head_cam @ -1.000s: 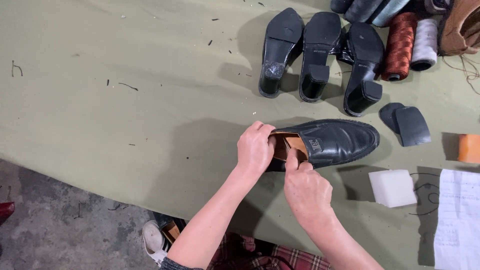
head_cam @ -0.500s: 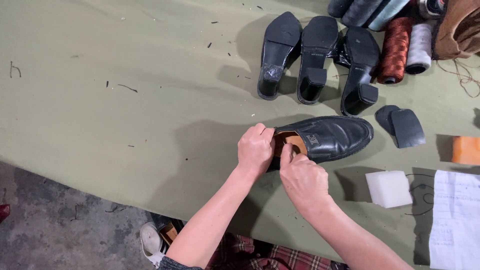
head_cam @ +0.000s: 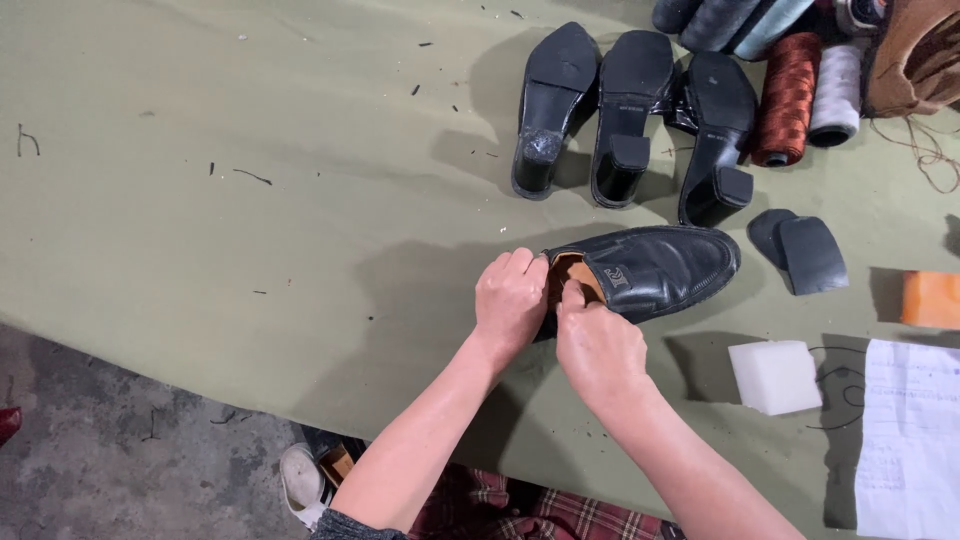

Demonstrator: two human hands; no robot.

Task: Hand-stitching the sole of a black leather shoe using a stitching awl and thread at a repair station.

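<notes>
A black leather loafer (head_cam: 660, 268) lies on its sole on the olive-green table (head_cam: 250, 200), toe pointing right, with a tan lining showing at its opening. My left hand (head_cam: 510, 300) wraps around the heel end of the loafer. My right hand (head_cam: 598, 345) sits just below the opening, thumb and fingers pinching the near edge of the collar by the tan insole (head_cam: 575, 275). Both hands touch the shoe, and the heel is hidden under my left hand.
Three black heeled soles (head_cam: 625, 110) lie upside down beyond the loafer. Thread spools (head_cam: 790, 100) stand at the back right. A loose black heel piece (head_cam: 805, 250), an orange block (head_cam: 930, 298), a white foam block (head_cam: 775, 375) and a sheet of paper (head_cam: 910, 440) lie to the right.
My right hand has slid up from below the shoe to the opening's near edge. The left hand stays on the heel, and the loafer has barely shifted.
</notes>
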